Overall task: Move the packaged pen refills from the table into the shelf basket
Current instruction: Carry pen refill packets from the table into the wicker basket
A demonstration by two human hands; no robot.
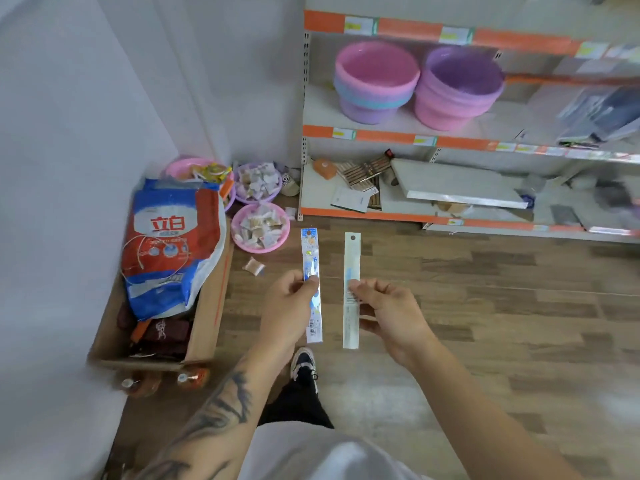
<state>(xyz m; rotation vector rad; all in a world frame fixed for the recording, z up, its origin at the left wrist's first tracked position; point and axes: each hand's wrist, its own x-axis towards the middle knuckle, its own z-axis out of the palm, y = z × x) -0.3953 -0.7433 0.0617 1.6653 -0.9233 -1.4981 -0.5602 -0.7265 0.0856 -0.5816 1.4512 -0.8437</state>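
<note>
I hold one refill pack in each hand, both upright over the wood floor [485, 306]. My left hand [289, 306] pinches the blue printed pack [312, 258] near its middle between thumb and fingers. My right hand [391, 308] pinches the pale pack [351, 258] the same way, fingers curled on its edge. The two packs hang side by side, apart. The shelf [408, 29] with pink and purple tubs [377, 81] stands ahead; a box [204, 320] with a detergent bag [169, 244] sits at left.

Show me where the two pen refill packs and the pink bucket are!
colourful refill pack [310, 247]: head view, upper printed part.
white refill pack [352, 258]: head view, upper half.
pink bucket [375, 69]: head view, inside wall.
</note>
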